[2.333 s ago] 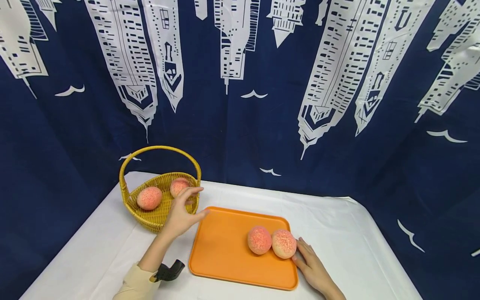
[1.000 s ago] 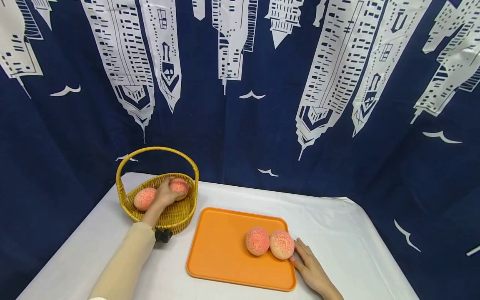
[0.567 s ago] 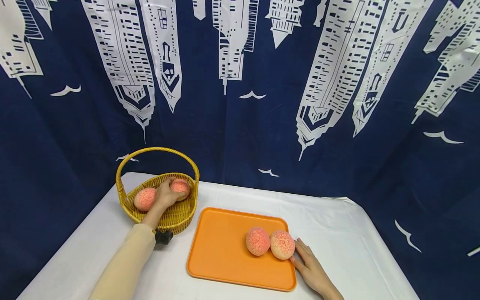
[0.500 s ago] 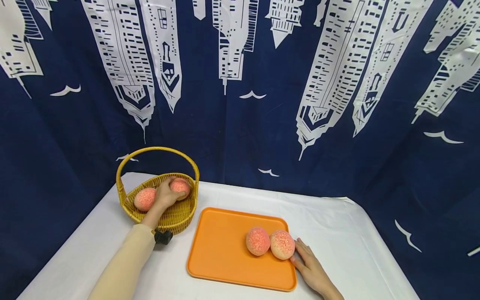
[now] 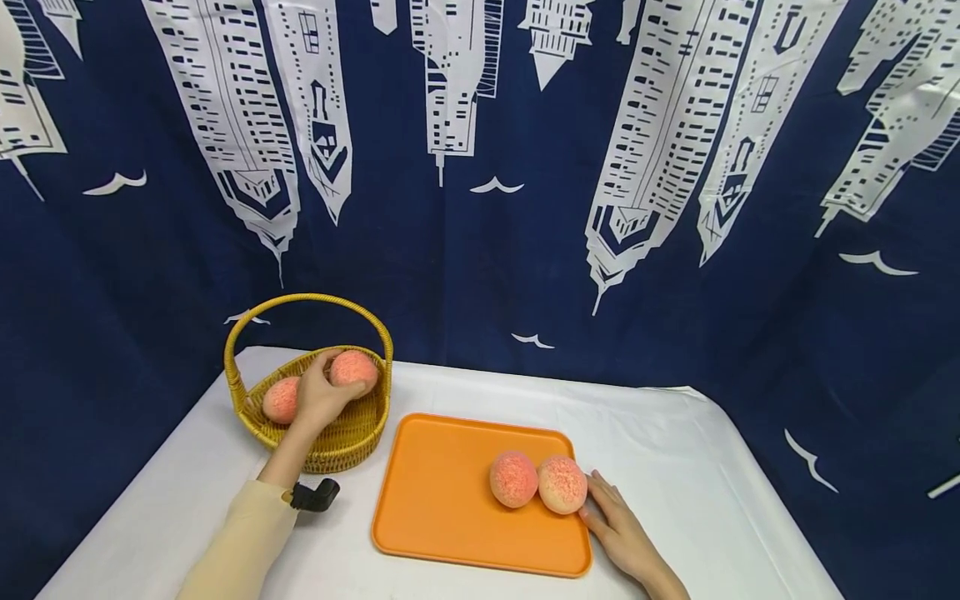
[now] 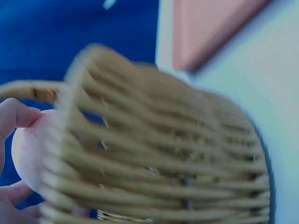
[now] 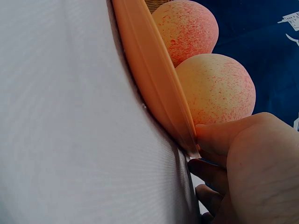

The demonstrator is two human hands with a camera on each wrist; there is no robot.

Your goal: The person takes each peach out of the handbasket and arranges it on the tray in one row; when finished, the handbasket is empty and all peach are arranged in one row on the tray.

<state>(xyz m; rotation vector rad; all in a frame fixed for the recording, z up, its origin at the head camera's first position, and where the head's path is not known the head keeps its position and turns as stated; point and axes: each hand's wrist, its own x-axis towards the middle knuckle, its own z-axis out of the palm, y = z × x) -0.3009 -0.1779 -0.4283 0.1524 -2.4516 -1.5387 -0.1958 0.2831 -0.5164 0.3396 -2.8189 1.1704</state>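
Observation:
My left hand [image 5: 324, 398] grips a pink peach [image 5: 354, 367], thumb on the near side and fingers behind it, inside the wicker basket [image 5: 341, 460]. A second peach [image 5: 281, 401] lies to the left in the basket, partly covered by the hand. In the left wrist view the basket wall [image 6: 168, 154] hides much of the gripped peach [image 6: 30, 149]. My right hand [image 5: 624, 533] rests at the right edge of the orange tray [image 5: 442, 500], thumb touching its rim, fingers extended. Beside that hand a pale peach [image 5: 562, 485] sits against a pinker peach [image 5: 513, 479] on the tray.
A tall arched handle [image 5: 307, 297] rises over the basket. White cloth [image 5: 675, 467] covers the table, and a navy curtain with white buildings [image 5: 480, 250] hangs behind it. A black wrist camera [image 5: 315, 495] sits on the left wrist, close to the basket's front.
The left hand reached into the basket, took hold of the right-hand peach and has now raised it slightly. The right hand and the tray's peaches stay put; the head view shifted a little.

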